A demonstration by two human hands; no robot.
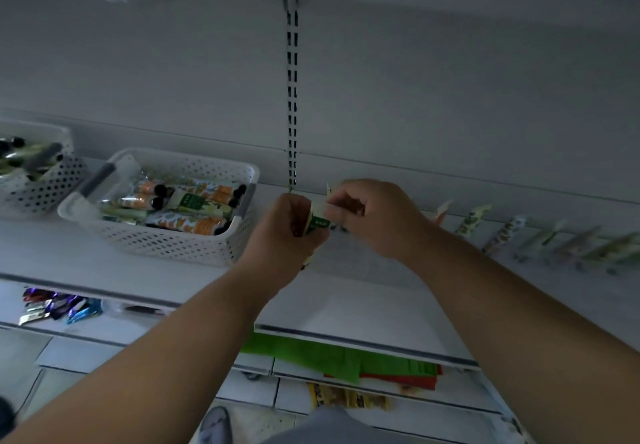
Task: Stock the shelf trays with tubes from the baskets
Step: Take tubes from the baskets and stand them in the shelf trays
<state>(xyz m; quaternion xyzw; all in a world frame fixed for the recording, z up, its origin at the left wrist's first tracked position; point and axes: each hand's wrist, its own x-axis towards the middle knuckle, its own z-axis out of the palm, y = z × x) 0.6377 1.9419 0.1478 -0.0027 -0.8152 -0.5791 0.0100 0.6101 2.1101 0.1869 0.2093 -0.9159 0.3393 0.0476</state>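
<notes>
Head view: both hands meet over the shelf (346,308), just right of the slotted upright (292,97).
Risk: the tube (317,220) is shared between two grips; a slip in the handover would likely drop it short of the row of tubes (540,235) standing to the right.
Cause: small hold area, dim and blurred picture.
Left hand (294,225): fingers curled round the tube's lower end.
Right hand (367,215): fingers pinching its upper, pale end.
Basket (166,239): left of the hands, holding more tubes.
</notes>
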